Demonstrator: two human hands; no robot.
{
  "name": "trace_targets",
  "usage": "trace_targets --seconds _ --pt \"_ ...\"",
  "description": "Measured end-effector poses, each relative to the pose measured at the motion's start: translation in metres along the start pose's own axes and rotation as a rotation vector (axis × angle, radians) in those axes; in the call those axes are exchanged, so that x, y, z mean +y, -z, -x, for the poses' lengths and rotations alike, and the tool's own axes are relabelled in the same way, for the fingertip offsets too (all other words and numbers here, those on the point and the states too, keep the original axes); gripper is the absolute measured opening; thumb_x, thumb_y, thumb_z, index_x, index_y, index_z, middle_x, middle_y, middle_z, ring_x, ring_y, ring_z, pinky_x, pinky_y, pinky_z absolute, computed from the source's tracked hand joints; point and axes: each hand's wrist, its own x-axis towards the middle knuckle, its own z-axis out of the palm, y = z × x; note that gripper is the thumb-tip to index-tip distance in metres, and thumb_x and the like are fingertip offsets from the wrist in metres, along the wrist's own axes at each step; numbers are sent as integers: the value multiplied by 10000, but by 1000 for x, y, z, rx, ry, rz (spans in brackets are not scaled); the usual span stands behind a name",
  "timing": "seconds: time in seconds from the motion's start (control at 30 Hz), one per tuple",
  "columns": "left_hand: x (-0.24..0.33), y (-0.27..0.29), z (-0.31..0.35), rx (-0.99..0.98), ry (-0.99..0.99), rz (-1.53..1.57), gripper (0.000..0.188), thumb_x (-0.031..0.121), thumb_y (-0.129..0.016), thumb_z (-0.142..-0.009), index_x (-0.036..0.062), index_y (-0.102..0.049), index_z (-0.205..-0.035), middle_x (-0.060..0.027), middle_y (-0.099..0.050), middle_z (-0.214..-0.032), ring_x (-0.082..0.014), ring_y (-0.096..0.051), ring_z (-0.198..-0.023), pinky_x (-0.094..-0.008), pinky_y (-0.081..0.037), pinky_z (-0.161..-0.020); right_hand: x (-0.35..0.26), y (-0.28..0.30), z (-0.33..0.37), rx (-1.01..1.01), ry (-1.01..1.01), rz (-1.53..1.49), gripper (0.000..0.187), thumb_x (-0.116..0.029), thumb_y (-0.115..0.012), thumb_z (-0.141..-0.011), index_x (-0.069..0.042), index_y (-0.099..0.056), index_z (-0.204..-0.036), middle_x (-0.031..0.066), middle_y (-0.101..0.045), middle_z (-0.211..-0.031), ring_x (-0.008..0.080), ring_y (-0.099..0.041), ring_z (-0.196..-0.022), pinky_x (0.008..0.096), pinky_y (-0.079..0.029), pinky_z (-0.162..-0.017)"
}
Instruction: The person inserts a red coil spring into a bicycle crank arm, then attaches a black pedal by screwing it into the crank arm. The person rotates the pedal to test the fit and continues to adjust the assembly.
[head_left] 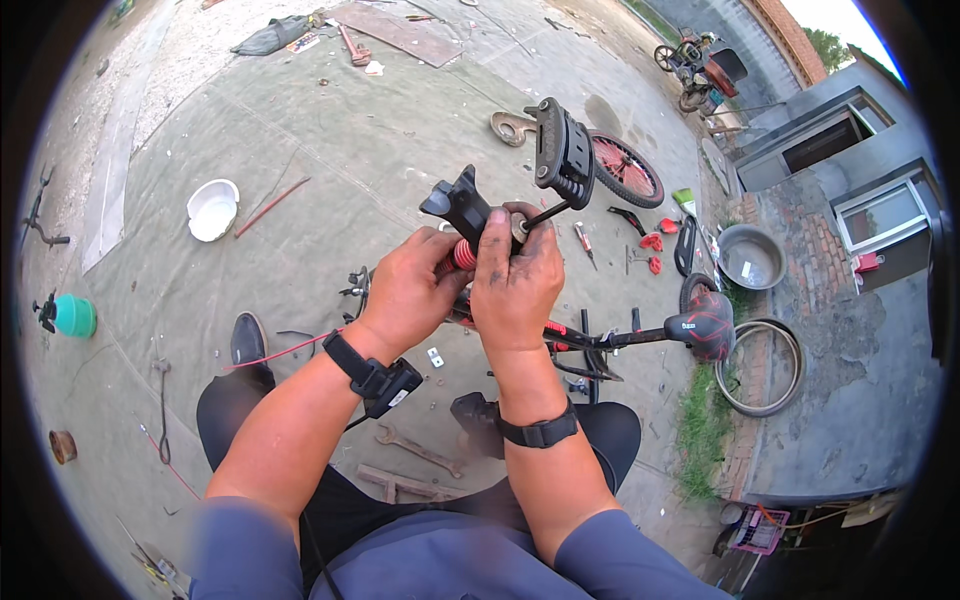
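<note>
My two hands work close together over a black and red bicycle frame (558, 330). My left hand (405, 285) is closed around a red ribbed, coil-like part (462, 254) below a black forked bracket (465, 203). My right hand (515, 285) is closed beside it, thumb and fingers pinching a small round metal piece (519, 228) on a dark rod (547, 214). At the rod's far end sits a black block with ribbed edges (563, 155), which looks like a pedal. My fingers hide how these parts join. Both hands are smudged with grease.
A bicycle saddle (703, 325), a wheel with red spokes (625, 168), a bare tyre (760, 368) and a grey basin (751, 257) lie to the right. A wrench (420, 449) rests between my legs. On the left are a white bowl (213, 210) and a green bottle (75, 315).
</note>
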Motion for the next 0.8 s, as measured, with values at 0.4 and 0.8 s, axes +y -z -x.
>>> trace_targets --seconds 0.4,0.8 --pt "1 2 2 -73 38 18 345 147 -841 -851 31 -712 -1149 -128 -690 -1015 -347 -707 -882 -414 -570 -767 48 40 -15 -602 -432 -1195 614 -344 -754 -1001 14 -567 -1463 159 -616 -1455 269 -588 -1341 455 -429 -1159" --pt "5 5 5 -144 161 145 308 35 -830 -868 39 -710 -1152 -104 -756 -967 -216 -751 -839 -345 -594 -745 75 30 -34 -870 -430 -1375 645 -403 -794 -946 -2 -614 -1417 194 -592 -1475 326 -558 -1387 520 -410 -1174"
